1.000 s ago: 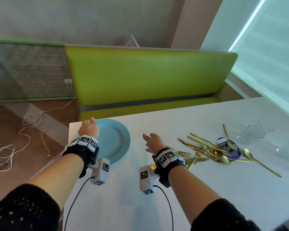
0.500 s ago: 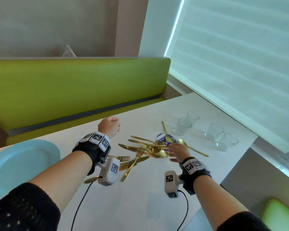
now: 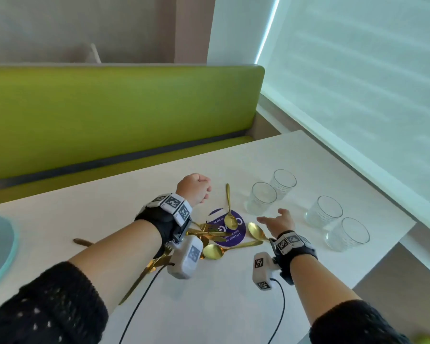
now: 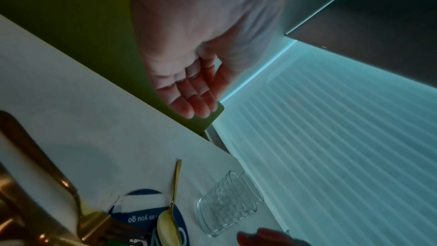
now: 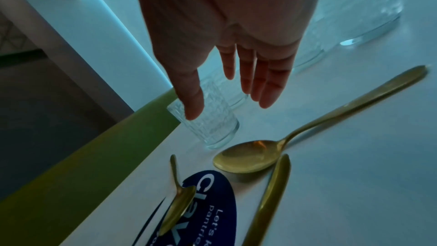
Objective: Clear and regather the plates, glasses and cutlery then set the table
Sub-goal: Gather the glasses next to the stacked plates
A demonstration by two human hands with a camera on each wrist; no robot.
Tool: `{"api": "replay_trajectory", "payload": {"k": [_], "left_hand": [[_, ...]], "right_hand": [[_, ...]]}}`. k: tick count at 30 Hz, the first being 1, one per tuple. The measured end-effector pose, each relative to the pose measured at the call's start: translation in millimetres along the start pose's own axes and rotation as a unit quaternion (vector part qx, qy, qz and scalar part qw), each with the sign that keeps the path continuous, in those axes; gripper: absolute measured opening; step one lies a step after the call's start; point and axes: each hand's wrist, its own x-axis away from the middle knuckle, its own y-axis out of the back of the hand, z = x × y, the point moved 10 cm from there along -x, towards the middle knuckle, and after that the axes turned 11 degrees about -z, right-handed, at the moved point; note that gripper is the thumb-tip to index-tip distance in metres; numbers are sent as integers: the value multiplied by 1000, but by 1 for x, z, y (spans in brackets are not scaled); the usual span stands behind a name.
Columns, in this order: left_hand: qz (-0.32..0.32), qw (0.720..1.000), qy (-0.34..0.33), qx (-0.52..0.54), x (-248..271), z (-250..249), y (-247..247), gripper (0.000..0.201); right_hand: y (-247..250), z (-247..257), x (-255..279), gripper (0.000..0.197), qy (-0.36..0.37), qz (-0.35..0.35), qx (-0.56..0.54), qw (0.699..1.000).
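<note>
Several gold spoons, forks and knives (image 3: 216, 235) lie in a heap on the white table (image 3: 209, 309), partly over a round purple sticker (image 3: 233, 238). Several clear glasses stand to the right of the heap; the nearest glass (image 3: 261, 198) (image 5: 209, 125) (image 4: 227, 205) is just beyond my right hand (image 3: 274, 219) (image 5: 236, 89). That hand hovers with straight, spread fingers and holds nothing. My left hand (image 3: 196, 187) (image 4: 189, 98) hangs above the table behind the heap, fingers loosely curled and empty. A light blue plate (image 3: 0, 247) sits at the far left edge.
A green bench (image 3: 109, 115) runs along the table's far side. A window blind (image 3: 358, 83) fills the right. The table's right edge (image 3: 392, 234) lies close behind the two outer glasses (image 3: 349, 234). Sensor cables trail from both wrists over the near table.
The view has swung right, away from the plate. Both hands have moved right: the left from the plate to behind the cutlery, the right past the cutlery towards the glasses.
</note>
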Motion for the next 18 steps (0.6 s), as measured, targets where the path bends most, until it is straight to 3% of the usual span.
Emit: {"api": "replay_trajectory", "payload": {"k": [4, 12, 18], "left_hand": [[0, 1000, 11, -24, -12, 11, -19, 19], [5, 998, 25, -49, -24, 19, -40, 16], [46, 993, 34, -102, -25, 29, -58, 24]], "right_hand": [[-18, 12, -19, 94, 11, 2, -39, 999], [-34, 20, -41, 97, 50, -45, -93, 993], [-36, 31, -48, 79, 88, -32, -73, 993]]}}
